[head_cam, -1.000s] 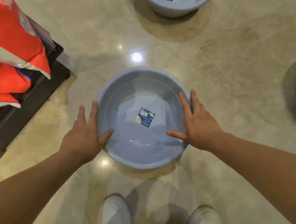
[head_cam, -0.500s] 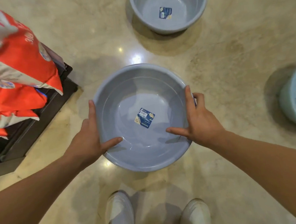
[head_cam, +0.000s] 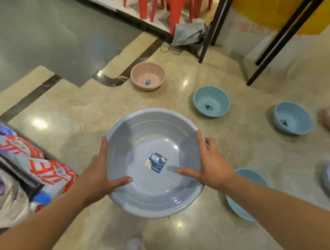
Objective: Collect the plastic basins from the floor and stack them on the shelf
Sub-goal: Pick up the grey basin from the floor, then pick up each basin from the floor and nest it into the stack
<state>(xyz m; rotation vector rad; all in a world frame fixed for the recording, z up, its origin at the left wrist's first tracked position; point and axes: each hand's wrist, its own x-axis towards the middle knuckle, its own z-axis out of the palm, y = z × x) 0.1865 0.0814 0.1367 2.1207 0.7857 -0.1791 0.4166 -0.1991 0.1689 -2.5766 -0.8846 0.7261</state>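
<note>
The round grey-blue plastic basin [head_cam: 154, 162] was held clear of the polished beige stone floor [head_cam: 76, 105] at opposite sides of its rim, the left hand [head_cam: 96, 176] and the right hand [head_cam: 211, 162] each clasped on it with thumbs laid inside (a level carry would serve best, with no pressure on the thin wall). A light blue plastic basin [head_cam: 246, 193] was half hidden beneath the right forearm. Farther off, a teal plastic basin [head_cam: 211, 101] and a pink plastic basin [head_cam: 148, 76] were left on the floor. No shelf could be made out with certainty.

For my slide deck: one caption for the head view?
Both hands hold a grey-blue basin above a floor dotted with more basins.
</note>
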